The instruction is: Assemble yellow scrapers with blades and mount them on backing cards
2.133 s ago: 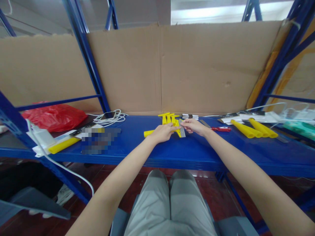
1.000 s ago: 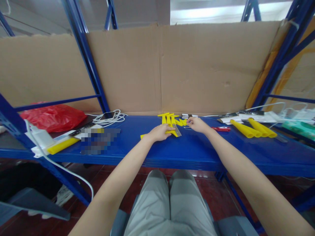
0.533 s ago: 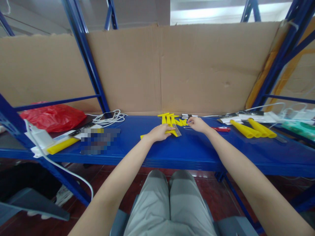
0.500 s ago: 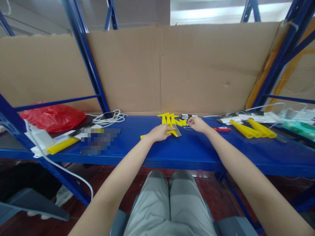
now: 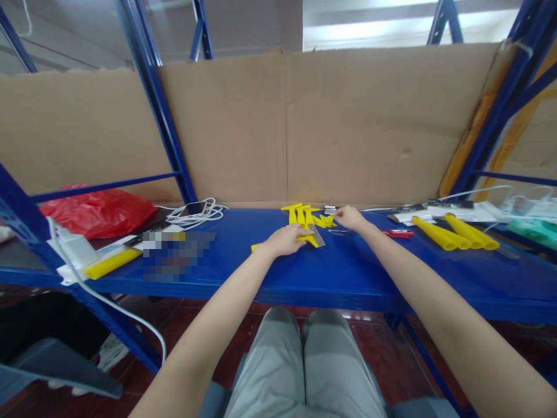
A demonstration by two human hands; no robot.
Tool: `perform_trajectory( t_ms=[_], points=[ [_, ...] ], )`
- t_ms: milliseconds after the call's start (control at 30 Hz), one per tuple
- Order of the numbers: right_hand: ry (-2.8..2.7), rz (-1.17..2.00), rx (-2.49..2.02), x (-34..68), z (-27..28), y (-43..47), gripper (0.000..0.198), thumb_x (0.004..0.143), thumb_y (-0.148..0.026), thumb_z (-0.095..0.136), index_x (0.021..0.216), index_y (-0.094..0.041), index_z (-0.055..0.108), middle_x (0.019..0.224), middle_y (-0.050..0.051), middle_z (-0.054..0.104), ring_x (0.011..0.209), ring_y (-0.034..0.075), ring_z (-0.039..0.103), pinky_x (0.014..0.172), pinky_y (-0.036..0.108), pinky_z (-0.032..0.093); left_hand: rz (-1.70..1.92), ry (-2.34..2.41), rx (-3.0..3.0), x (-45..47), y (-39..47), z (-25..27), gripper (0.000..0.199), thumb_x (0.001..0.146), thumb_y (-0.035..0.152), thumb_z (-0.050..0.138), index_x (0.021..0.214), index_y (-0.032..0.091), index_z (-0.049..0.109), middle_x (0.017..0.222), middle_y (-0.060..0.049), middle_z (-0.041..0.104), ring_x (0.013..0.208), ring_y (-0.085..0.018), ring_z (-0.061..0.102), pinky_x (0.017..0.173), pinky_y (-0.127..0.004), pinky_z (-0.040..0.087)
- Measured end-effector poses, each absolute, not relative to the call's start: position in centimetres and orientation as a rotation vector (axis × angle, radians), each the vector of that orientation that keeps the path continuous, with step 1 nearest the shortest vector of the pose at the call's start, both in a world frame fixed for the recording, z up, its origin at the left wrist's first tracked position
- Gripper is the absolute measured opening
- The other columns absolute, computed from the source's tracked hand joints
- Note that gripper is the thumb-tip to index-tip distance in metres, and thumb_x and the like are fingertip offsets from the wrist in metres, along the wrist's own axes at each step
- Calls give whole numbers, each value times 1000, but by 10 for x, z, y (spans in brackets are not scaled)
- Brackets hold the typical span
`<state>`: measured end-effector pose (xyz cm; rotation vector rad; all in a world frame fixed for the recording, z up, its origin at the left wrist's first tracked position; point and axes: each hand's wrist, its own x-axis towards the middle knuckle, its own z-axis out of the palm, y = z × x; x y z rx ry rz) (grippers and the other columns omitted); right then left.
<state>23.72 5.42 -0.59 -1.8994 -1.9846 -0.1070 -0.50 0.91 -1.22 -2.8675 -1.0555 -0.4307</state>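
My left hand (image 5: 285, 239) is closed around a yellow scraper (image 5: 310, 240) with a flat metal blade (image 5: 320, 237), held low over the blue tabletop. Part of its yellow handle shows past the far side of my wrist. Beyond that hand, several yellow T-shaped scraper handles (image 5: 300, 212) lie side by side. My right hand (image 5: 350, 217) is pinched at the fingertips, beside small yellow pieces (image 5: 324, 221); whatever the fingers hold is too small to make out. Just below it lie small thin metal parts (image 5: 339, 231), and behind it a few black-and-white strips (image 5: 330, 209).
Right of my hands lie a red-handled tool (image 5: 399, 233) and several yellow tubes (image 5: 435, 234) before a power strip. On the left are coiled white cable (image 5: 198, 213), a red plastic bag (image 5: 100, 212) and a yellow tube (image 5: 113, 263). Cardboard (image 5: 230, 128) walls the back.
The whole view has shifted slightly. Both hands stay in nearly the same places, the left on the scraper and the right pinched by the small yellow pieces.
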Motion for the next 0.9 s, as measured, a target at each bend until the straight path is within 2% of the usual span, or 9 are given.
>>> perform_trajectory(
  t_ms=[100, 233, 333, 667, 900],
  points=[
    [-2074, -199, -1973, 222, -5, 59, 25, 83, -18, 50, 86, -16, 74, 91, 13, 74, 89, 21, 67, 72, 23, 46, -431, -1049, -2875, -5, 8, -12, 43, 88, 23, 52, 130, 24, 56, 127, -6, 61, 115, -19, 57, 101, -30, 40],
    [-2054, -245, -2086, 204, -3, 63, 30, 85, -28, 52, 102, -11, 71, 103, 22, 70, 100, 28, 65, 79, 31, 48, -447, -1033, -2889, -5, 8, -12, 42, 88, 21, 52, 129, 23, 57, 127, -6, 61, 115, -19, 57, 101, -30, 40],
    [-2049, -217, -2161, 198, -2, 65, 36, 84, -26, 54, 112, -8, 67, 111, 25, 66, 106, 31, 63, 83, 36, 48, -447, -1061, -2885, -5, 8, -12, 42, 88, 22, 53, 129, 22, 57, 126, -7, 61, 114, -20, 57, 101, -31, 40],
    [-2025, -212, -2170, 192, 2, 63, 33, 83, -14, 54, 113, -6, 66, 111, 26, 66, 109, 31, 62, 86, 34, 48, -424, -1073, -2885, -4, 6, -12, 43, 88, 22, 53, 130, 23, 56, 127, -6, 61, 115, -20, 56, 101, -31, 40],
    [-1794, -270, -2246, 193, -1, 60, 37, 84, -9, 48, 120, -7, 57, 116, 24, 64, 115, 28, 59, 94, 40, 44, -449, -1063, -2892, -5, 10, -15, 42, 88, 23, 53, 130, 24, 56, 126, -6, 62, 114, -20, 57, 100, -30, 41]
  ],
)
